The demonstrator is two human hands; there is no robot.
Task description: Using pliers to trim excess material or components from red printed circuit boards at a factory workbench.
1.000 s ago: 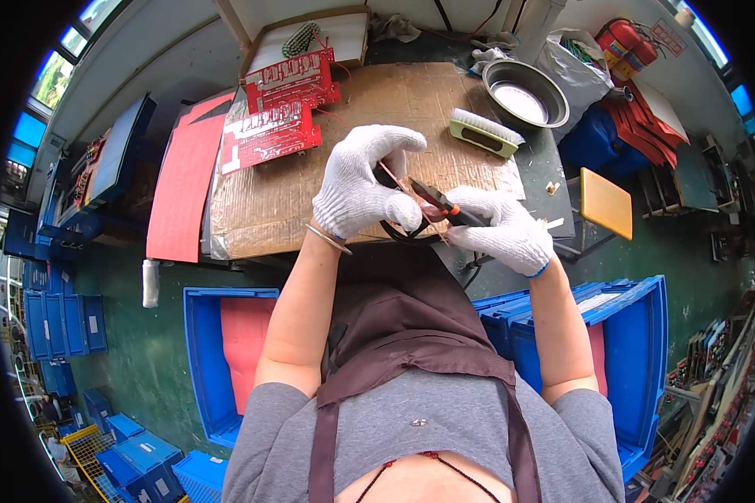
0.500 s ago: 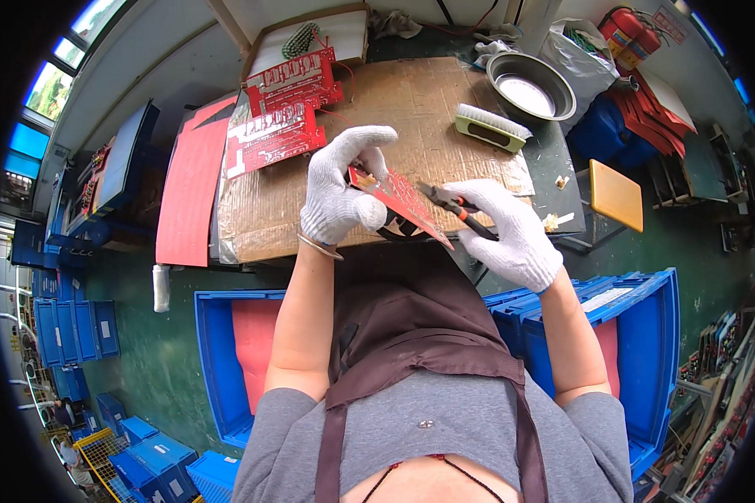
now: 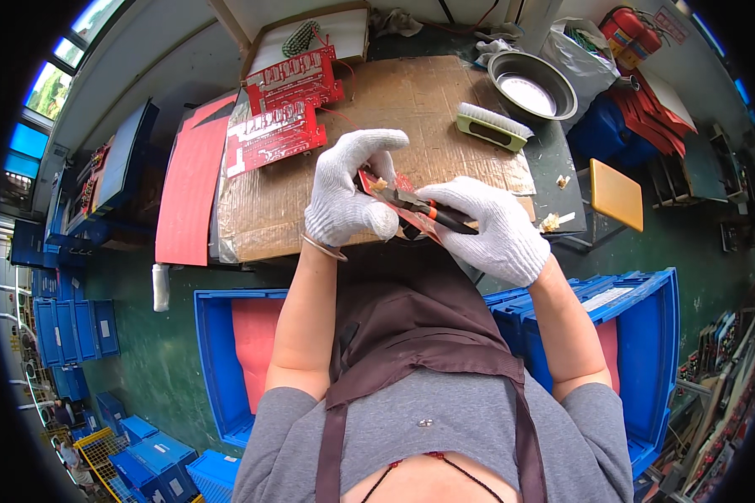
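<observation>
White knit gloves cover both hands. My left hand [image 3: 344,189] curls round the left end of a red circuit board [image 3: 403,183], which it holds tilted above the near edge of the bench. In my right hand [image 3: 495,230] is a pair of cutting pliers [image 3: 404,199] with black and orange handles. The plier jaws lie over the board, close to a yellowish lump [image 3: 380,184] at its upper left edge. Whether the jaws grip that lump I cannot tell. Part of the board is hidden behind the pliers and the gloves.
Two more red circuit boards [image 3: 277,138] lie on the cardboard [image 3: 394,101] at the left. A scrubbing brush [image 3: 492,127] and a metal bowl [image 3: 533,85] are at the right. Blue crates [image 3: 218,369] flank me below the bench. A yellow stool [image 3: 616,195] stands farther right.
My right hand has moved left, bringing the pliers from beside the board to over its upper left part. My left hand has shifted slightly right and still holds the board.
</observation>
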